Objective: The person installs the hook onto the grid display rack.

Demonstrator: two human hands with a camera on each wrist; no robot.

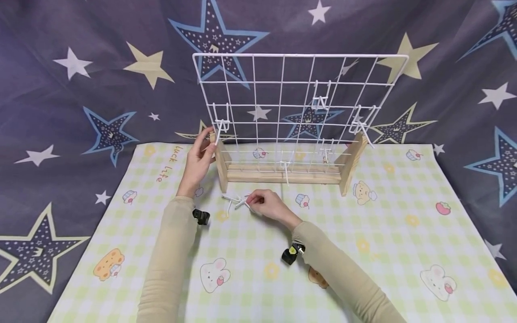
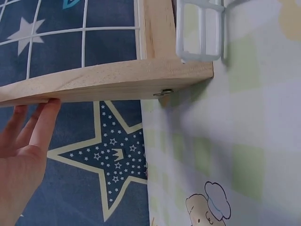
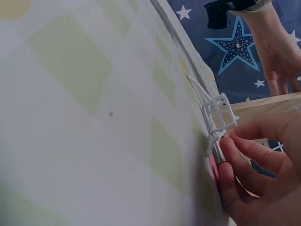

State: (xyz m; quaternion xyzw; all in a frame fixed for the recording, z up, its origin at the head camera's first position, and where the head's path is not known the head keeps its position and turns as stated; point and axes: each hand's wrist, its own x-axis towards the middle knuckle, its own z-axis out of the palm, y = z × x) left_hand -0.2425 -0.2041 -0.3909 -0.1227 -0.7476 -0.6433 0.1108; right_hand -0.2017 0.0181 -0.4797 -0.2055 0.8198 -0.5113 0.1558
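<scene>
A white wire grid rack stands upright between wooden side boards. My left hand touches the outer face of the left side board; in the left wrist view its extended fingers rest against the wood, the thumb hidden. In front of that board, my right hand pinches the end of a white wire hook at the tablecloth. In the right wrist view, the hook's square frame sticks out past the fingertips. Whether more than one hook lies there I cannot tell.
Several white hooks hang on the grid, among them an upper one, a right one and a low middle one. A wooden bar joins the side boards. A checked cloth covers the table; a star-patterned curtain hangs behind.
</scene>
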